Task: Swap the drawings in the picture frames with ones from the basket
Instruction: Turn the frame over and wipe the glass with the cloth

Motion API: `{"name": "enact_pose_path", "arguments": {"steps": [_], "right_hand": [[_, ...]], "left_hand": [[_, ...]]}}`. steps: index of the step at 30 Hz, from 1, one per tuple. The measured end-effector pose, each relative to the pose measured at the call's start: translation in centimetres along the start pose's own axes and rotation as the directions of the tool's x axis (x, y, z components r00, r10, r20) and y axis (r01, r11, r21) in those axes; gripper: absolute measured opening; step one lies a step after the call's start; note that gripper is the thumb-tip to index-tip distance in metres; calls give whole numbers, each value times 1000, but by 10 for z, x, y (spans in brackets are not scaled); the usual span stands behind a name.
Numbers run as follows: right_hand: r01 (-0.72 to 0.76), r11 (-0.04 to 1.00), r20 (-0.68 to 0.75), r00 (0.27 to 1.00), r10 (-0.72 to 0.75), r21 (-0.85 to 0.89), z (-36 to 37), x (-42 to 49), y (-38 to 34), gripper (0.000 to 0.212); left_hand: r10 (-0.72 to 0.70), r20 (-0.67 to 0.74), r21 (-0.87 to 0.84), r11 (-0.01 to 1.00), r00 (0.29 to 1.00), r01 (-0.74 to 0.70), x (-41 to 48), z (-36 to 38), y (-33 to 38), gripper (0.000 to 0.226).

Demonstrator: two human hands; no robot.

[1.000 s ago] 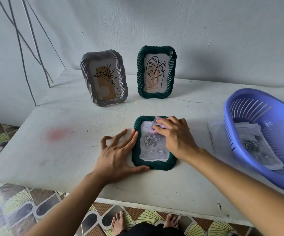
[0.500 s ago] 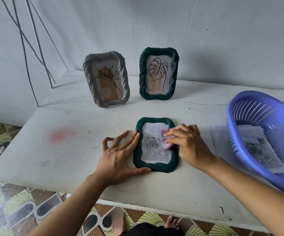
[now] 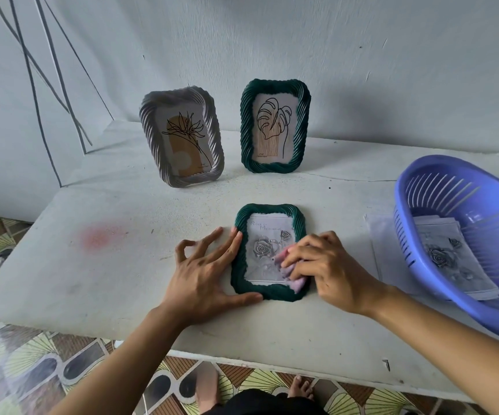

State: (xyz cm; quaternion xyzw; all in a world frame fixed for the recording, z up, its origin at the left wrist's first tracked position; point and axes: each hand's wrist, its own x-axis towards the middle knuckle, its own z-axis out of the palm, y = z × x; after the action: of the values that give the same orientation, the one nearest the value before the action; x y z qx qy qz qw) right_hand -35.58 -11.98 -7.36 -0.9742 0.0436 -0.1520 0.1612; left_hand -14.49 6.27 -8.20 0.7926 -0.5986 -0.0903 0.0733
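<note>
- Fingers of the right hand [image 3: 329,269] curl over a small pink cloth [image 3: 294,280], pressing it onto the lower right corner of the flat green frame [image 3: 267,209]
- Across from it the left hand [image 3: 203,274] is spread on the table [image 3: 122,265], forefinger straight along the frame's left edge, thumb laid against its bottom rim, outer fingers bent up
- The frame lies face up near the table's front edge, right between the two hands: dark green twisted-rope border, inside it a grey rose drawing [image 3: 264,250] with pale lettering across the top
- Behind, two frames stand upright by the wall: a grey frame [image 3: 149,121] with a flower sketch, and beside it an upright green frame [image 3: 302,127] with a leaf sketch
- Out right, the blue basket [image 3: 404,205] holds a stack of rose prints [image 3: 452,259]
- A second back the cloth was up at the frame's top edge; now it has travelled down to the bottom right, and the left hand has not budged
</note>
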Motion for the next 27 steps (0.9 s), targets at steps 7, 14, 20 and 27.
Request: {"name": "enact_pose_path", "arguments": {"steps": [7,14,20,27], "right_hand": [[-160,975,-236,964,121,-155,16,11,0,31],[-306,935,-225,938,264,-178,24,46,16,43],[-305,943,-173,944,281,-132,40,75,0,43],[-179,983,-104,978,182,35,34,64,-18,38]], "left_hand": [[9,-21,2,1000,1000,-9,0,0,0,112],[21,-18,4,1000,1000,-21,0,1,-1,112],[24,-15,11,1000,1000,-24,1,1,-1,113],[14,-42,10,1000,999,-14,0,2,1,115]]}}
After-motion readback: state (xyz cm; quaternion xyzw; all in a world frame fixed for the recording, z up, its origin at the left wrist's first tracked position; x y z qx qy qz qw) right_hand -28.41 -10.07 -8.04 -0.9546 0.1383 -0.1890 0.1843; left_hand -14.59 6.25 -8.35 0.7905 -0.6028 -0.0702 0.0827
